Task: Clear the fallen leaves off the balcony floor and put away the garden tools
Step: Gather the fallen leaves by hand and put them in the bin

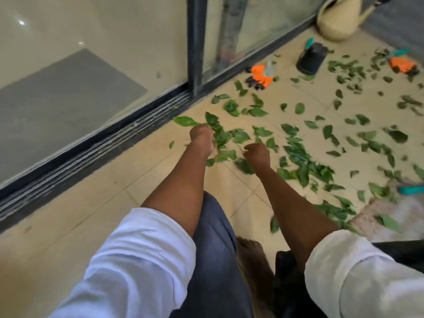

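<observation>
Both hands are reaching down into the leaves (296, 154), which are lying all over the floor (91, 226) by the door track (96, 152). I'm seeing the left hand (202, 136) curling round a bunch of leaves; the right hand (257, 154) is pinching a stem. An orange glove (261, 76), black pot (312, 58) and watering can (339, 17) are sitting further off along the glass. Another glove (402, 64) is lying to the right.

Floor (75, 216): beige tile, smooth, semi-matt w/ thin grout lines. Leaves (296, 154): green, slightly glossy. Door frame (195, 42): dark metal, matt; track ribbed. Glass pane (91, 42): glossy, reflective. Mat (57, 92) behind glass: grey, matt. Pot (312, 58): black plastic. Watering can (337, 21): cream plastic, smooth. Gloves (260, 76): orange fabric. Sleeves (137, 253): white cloth.
</observation>
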